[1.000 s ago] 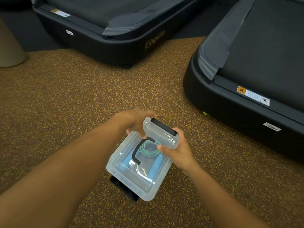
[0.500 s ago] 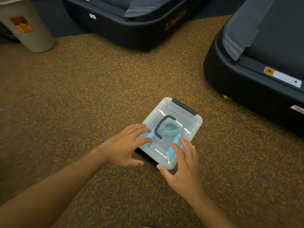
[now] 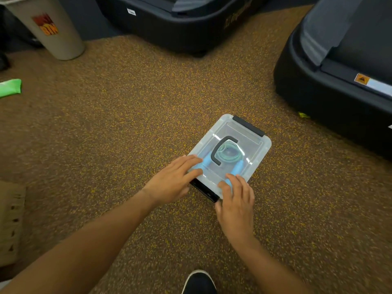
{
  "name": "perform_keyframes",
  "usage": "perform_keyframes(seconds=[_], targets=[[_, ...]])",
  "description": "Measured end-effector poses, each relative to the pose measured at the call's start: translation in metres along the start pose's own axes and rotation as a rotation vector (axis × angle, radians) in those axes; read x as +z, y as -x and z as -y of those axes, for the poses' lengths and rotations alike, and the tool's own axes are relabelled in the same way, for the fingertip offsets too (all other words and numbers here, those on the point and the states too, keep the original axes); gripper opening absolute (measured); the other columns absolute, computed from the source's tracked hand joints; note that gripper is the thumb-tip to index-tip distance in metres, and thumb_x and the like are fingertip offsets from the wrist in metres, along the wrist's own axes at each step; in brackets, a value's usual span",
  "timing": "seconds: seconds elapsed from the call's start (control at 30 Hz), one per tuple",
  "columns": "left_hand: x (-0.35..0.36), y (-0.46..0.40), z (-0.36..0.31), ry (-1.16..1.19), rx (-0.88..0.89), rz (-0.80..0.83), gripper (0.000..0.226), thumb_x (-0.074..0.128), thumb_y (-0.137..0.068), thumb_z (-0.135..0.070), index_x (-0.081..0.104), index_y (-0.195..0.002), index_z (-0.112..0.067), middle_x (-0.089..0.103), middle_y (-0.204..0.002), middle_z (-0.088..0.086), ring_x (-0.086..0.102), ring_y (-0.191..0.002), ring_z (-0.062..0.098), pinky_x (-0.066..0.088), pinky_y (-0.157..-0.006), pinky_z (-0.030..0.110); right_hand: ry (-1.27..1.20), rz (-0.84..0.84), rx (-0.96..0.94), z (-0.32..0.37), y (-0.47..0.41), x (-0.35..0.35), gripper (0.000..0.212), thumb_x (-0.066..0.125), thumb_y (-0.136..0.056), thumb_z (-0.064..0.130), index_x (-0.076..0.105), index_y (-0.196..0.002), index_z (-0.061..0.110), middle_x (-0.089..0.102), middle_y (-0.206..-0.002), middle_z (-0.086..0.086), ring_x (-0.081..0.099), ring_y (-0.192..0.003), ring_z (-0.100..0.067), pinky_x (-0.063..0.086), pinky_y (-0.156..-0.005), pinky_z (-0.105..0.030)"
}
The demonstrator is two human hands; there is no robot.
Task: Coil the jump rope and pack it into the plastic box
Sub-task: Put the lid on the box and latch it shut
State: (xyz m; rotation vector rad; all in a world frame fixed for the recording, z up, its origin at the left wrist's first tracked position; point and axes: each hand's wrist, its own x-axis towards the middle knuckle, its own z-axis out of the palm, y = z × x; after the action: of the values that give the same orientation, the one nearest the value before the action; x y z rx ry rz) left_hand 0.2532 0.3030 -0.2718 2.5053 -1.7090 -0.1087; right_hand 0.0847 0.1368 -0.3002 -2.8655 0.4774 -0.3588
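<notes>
Your left hand (image 3: pixel 171 183) and right hand (image 3: pixel 235 200) press flat-fingered on the box (image 3: pixel 257 145) lid; the 7 o'clock latch (image 3: pixel 204 190) looks unlatched and could pop open.

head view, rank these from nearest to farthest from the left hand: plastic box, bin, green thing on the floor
From the left hand:
1. plastic box, touched by its fingers, just right
2. green thing, far left edge
3. bin, top left corner; fairly close to the green thing's distance
</notes>
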Motion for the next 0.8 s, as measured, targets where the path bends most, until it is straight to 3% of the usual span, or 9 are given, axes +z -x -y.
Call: perform_keyframes(seconds=[0.1, 0.2, 0.3, 0.47, 0.57, 0.8], targets=[[-0.003, 0.000, 0.004, 0.036, 0.015, 0.012, 0.063, 0.075, -0.082, -0.030, 0.044, -0.135, -0.019, 0.036, -0.159, 0.009, 0.027, -0.150, 0.026, 0.017, -0.126, 0.041, -0.015, 0.019, -0.040, -0.007, 0.002, -0.003, 0.055, 0.081, -0.079, 0.037, 0.062, -0.126, 0.017, 0.054, -0.146, -0.009, 0.045, -0.142, -0.033, 0.037, -0.117, -0.052], [-0.006, -0.002, 0.005, 0.041, 0.012, 0.013, 0.068, 0.078, -0.080, -0.040, 0.044, -0.134, -0.018, 0.038, -0.157, 0.007, 0.030, -0.149, 0.025, 0.025, -0.124, 0.041, -0.081, 0.021, -0.044, -0.011, 0.003, -0.006, 0.043, 0.059, -0.093, 0.048, 0.062, -0.125, 0.020, 0.054, -0.147, -0.006, 0.043, -0.145, -0.029, 0.038, -0.116, -0.050], [-0.009, -0.005, 0.005, 0.073, 0.007, -0.035, 0.050, 0.077, -0.084, -0.031, 0.051, -0.124, -0.018, 0.046, -0.151, 0.005, 0.039, -0.143, 0.023, 0.033, -0.119, 0.041, -0.095, 0.033, -0.026, -0.008, 0.001, -0.008, 0.041, 0.051, -0.096, 0.049, 0.062, -0.124, 0.022, 0.054, -0.147, -0.004, 0.042, -0.145, -0.028, 0.038, -0.116, -0.049], [-0.015, -0.011, 0.009, 0.137, -0.030, -0.044, 0.039, 0.080, -0.081, -0.022, 0.058, -0.113, -0.021, 0.054, -0.145, 0.000, 0.048, -0.134, 0.018, 0.036, -0.117, 0.033, -0.099, 0.072, 0.004, -0.005, -0.001, -0.011, 0.042, 0.068, -0.088, 0.050, 0.061, -0.118, 0.022, 0.053, -0.145, -0.002, 0.043, -0.144, -0.027, 0.040, -0.115, -0.050], [-0.020, -0.015, 0.011, 0.145, -0.026, -0.022, 0.038, 0.080, -0.081, -0.022, 0.059, -0.112, -0.020, 0.054, -0.144, 0.000, 0.048, -0.133, 0.019, 0.039, -0.115, 0.037, -0.109, 0.082, 0.040, -0.001, -0.005, -0.014, 0.040, 0.078, -0.083, 0.043, 0.060, -0.111, 0.022, 0.054, -0.142, -0.002, 0.046, -0.141, -0.027, 0.044, -0.112, -0.051], [-0.035, -0.025, 0.011, 0.155, -0.019, 0.039, 0.028, 0.076, -0.086, -0.027, 0.061, -0.110, -0.021, 0.051, -0.141, -0.003, 0.046, -0.123, 0.016, 0.043, -0.107, 0.036, -0.165, 0.089, 0.062, 0.001, -0.010, -0.021, 0.028, 0.070, -0.089, 0.042, 0.060, -0.107, 0.024, 0.052, -0.145, 0.001, 0.044, -0.140, -0.025, 0.041, -0.113, -0.050]])
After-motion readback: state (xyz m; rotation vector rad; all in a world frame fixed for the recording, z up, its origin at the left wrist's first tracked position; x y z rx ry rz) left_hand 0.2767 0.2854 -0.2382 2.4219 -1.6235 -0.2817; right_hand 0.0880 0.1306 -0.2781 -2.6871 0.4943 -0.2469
